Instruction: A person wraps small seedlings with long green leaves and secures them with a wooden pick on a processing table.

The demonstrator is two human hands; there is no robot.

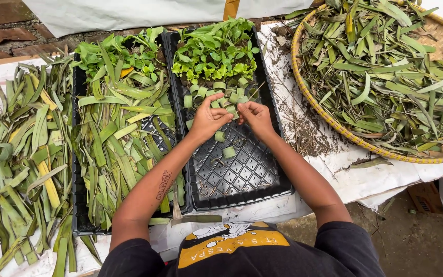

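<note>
My left hand and my right hand meet over a black seedling tray, fingers pinched together on a small green leaf strip between them. Just beyond the fingers, several rolled leaf rings stand in the tray cells. Green seedlings fill the tray's far end. Two loose leaf rings lie in cells below my hands. The near part of the tray shows bare cells.
A second black tray on the left is heaped with long green leaf strips. More strips lie on white sheeting at far left. A round woven basket of leaves sits at right. Dirt floor at bottom right.
</note>
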